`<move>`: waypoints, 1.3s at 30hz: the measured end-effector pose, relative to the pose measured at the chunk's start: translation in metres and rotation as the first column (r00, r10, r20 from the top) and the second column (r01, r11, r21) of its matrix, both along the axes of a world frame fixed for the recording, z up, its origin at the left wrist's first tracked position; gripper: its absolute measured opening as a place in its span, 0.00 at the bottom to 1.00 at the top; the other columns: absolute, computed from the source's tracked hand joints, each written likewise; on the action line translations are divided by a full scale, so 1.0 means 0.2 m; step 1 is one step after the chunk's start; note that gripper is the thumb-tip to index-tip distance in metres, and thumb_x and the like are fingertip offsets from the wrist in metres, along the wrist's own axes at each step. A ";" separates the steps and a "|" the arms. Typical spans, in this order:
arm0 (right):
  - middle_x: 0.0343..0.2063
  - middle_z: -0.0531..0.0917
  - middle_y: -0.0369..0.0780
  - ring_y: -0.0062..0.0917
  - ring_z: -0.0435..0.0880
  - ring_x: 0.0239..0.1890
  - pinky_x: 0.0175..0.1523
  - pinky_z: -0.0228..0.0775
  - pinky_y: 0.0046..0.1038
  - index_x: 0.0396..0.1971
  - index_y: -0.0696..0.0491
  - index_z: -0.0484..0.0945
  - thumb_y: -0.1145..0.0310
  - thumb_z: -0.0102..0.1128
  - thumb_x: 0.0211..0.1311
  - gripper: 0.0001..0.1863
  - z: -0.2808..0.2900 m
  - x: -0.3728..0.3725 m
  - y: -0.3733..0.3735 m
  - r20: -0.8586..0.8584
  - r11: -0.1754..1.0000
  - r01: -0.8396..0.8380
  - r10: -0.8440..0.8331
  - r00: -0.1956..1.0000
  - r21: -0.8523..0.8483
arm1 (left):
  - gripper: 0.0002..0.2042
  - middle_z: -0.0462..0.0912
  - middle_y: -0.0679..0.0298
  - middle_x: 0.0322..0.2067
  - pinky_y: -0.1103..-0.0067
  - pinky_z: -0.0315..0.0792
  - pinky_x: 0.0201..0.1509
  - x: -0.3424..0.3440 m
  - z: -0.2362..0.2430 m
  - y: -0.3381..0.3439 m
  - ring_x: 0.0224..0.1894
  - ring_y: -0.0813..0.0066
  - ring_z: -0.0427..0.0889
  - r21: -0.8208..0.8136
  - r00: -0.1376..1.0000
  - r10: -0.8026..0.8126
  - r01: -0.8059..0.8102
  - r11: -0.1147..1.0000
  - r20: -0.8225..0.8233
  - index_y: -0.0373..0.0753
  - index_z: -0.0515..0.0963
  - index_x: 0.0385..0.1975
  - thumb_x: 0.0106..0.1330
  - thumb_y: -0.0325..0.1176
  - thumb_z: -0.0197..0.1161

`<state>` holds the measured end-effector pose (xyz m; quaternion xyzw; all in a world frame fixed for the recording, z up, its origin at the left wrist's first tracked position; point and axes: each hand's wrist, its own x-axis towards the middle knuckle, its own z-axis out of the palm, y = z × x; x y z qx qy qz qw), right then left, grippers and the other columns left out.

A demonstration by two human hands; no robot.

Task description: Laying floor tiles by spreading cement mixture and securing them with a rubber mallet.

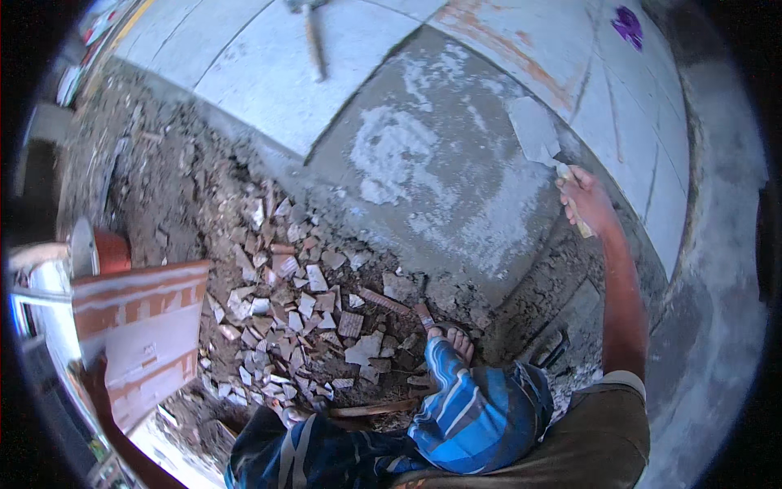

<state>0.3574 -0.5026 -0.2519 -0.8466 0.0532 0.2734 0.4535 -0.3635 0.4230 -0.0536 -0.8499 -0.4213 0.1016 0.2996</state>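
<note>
My right hand [588,200] is closed around the handle of a trowel [533,130]. Its flat pale blade lies over the right side of a grey mortar bed [342,147], which has white powder scattered across it. On the far left, my left hand [91,381] grips the edge of a large tile [155,346], tilted up with its reddish-brown and white-streaked back showing. My left fingers are partly hidden at that edge. Broken tile pieces [316,279] lie heaped on the soil between my hands, beside my bare foot [456,342].
Laid pale tiles [261,73] border the mortar at the far side and right. A wooden-handled tool [313,41] rests on them. A purple scrap [627,27] lies far right. Behind the raised tile is a reddish container [112,251]. Rough soil [163,187] stretches along the left.
</note>
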 end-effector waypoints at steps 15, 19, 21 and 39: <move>0.29 0.79 0.37 0.21 0.77 0.24 0.31 0.70 0.29 0.58 0.59 0.76 0.65 0.64 0.70 0.21 0.12 -0.26 1.00 0.032 0.862 -0.504 0.506 0.862 -0.049 | 0.35 0.84 0.51 0.46 0.62 0.72 0.56 0.79 -0.10 -0.66 0.47 0.57 0.81 -0.415 0.851 0.221 -0.005 0.910 0.476 0.32 0.81 0.52 0.62 0.62 0.71; 0.38 0.85 0.49 0.41 0.85 0.40 0.48 0.75 0.42 0.60 0.58 0.74 0.65 0.62 0.69 0.23 0.08 -0.30 0.94 0.168 0.844 -0.489 0.527 0.833 -0.222 | 0.35 0.84 0.50 0.43 0.62 0.71 0.58 0.76 -0.12 -0.62 0.49 0.57 0.80 -0.348 0.845 0.188 -0.003 0.937 0.500 0.30 0.81 0.51 0.62 0.62 0.71; 0.42 0.85 0.52 0.46 0.85 0.45 0.52 0.74 0.44 0.60 0.58 0.74 0.65 0.62 0.70 0.23 0.07 -0.34 0.91 0.199 0.862 -0.419 0.481 0.854 -0.286 | 0.36 0.83 0.50 0.44 0.61 0.71 0.59 0.77 -0.10 -0.63 0.50 0.55 0.81 -0.306 0.866 0.155 -0.002 0.952 0.476 0.29 0.80 0.52 0.63 0.62 0.71; 0.47 0.85 0.56 0.53 0.85 0.50 0.53 0.76 0.47 0.66 0.55 0.69 0.60 0.62 0.71 0.28 0.05 -0.59 1.09 0.214 0.782 -0.465 0.580 0.786 -0.414 | 0.31 0.81 0.52 0.47 0.63 0.71 0.58 0.72 -0.14 -0.57 0.48 0.58 0.79 -0.397 0.895 0.170 0.008 0.918 0.412 0.32 0.79 0.55 0.68 0.57 0.70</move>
